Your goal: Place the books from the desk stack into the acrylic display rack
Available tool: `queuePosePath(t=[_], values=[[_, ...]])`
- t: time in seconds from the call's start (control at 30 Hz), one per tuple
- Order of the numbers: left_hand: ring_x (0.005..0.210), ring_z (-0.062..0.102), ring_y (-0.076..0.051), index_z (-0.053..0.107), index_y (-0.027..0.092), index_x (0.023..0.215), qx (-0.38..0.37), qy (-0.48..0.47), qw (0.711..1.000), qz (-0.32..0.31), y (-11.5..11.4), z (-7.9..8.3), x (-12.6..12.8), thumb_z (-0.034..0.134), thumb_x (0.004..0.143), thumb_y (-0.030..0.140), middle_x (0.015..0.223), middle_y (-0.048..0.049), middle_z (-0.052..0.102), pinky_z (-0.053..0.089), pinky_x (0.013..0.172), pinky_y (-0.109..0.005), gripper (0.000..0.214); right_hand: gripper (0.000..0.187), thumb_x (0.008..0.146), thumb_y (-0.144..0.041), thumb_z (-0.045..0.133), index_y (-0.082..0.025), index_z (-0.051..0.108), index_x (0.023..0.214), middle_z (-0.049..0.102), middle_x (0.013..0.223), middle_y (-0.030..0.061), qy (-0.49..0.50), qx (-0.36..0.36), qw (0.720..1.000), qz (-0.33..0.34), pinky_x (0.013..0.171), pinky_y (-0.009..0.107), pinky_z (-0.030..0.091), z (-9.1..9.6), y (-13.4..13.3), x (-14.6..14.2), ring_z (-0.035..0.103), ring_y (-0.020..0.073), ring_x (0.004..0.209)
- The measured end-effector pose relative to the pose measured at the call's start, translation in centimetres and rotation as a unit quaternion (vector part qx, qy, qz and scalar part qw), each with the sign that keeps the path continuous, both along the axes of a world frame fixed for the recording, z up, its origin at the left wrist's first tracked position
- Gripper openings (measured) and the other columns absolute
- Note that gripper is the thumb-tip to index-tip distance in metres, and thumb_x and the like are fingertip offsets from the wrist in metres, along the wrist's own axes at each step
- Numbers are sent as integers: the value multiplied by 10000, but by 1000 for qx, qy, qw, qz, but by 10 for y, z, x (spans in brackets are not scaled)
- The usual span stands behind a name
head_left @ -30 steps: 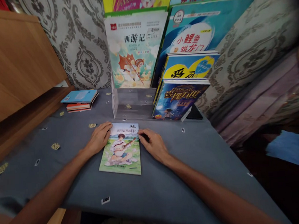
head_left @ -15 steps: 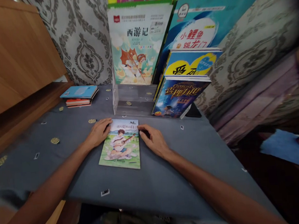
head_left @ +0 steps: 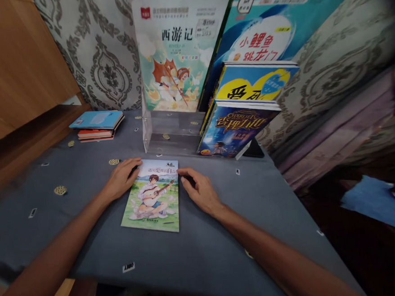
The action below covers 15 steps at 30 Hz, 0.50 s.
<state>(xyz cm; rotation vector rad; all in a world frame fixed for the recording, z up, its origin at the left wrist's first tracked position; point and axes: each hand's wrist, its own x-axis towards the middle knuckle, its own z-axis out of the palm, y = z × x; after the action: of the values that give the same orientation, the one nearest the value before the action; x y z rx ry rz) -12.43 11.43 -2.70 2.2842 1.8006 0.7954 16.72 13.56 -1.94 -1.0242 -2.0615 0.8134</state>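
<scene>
A thin book (head_left: 153, 198) with a cover picture of a child playing a guitar lies flat on the table. My left hand (head_left: 123, 176) rests at its upper left edge, fingers stretched out and the tips touching the corner. On the opposite side my right hand (head_left: 200, 188) lies on the cloth, its index fingertip against the book's upper right edge and the thumb apart from it. Neither hand is wrapped round the book. Just beyond it stands a clear acrylic book stand (head_left: 170, 143).
The stand holds a white-and-green picture book (head_left: 180, 50), a teal book (head_left: 276, 20), a yellow-and-blue book (head_left: 257, 80) and a dark blue book (head_left: 237, 129). A small stack of books (head_left: 97, 121) lies at the back left, near a wooden cabinet (head_left: 18, 57). Grey patterned cloth covers the table (head_left: 99, 249).
The view has shifted a little closer and lower, so the top books have left the frame. Both hands stay at the book's edges, and the book remains flat.
</scene>
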Motion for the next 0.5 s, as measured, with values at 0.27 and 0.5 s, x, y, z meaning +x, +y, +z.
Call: queuePosePath(t=[0.27,0.5], values=[[1249,602,-262,632,168,1206,-2,-2,1000,-13,0,4,-1,386,983,388,1345,-124,655,427,1110,-491,398,287,934,-268,472,-224,659,1147,754,1109,79,5,-16,1000,-6,860,391,517,-3,2,1,695,241,947],[1262,598,-264,640,171,1235,19,14,999,-24,-1,-1,-4,377,1000,380,1358,-121,650,433,1113,-505,410,308,954,-251,449,-231,599,1221,734,1194,87,35,-22,999,5,959,430,511,-3,1,1,682,244,1103]])
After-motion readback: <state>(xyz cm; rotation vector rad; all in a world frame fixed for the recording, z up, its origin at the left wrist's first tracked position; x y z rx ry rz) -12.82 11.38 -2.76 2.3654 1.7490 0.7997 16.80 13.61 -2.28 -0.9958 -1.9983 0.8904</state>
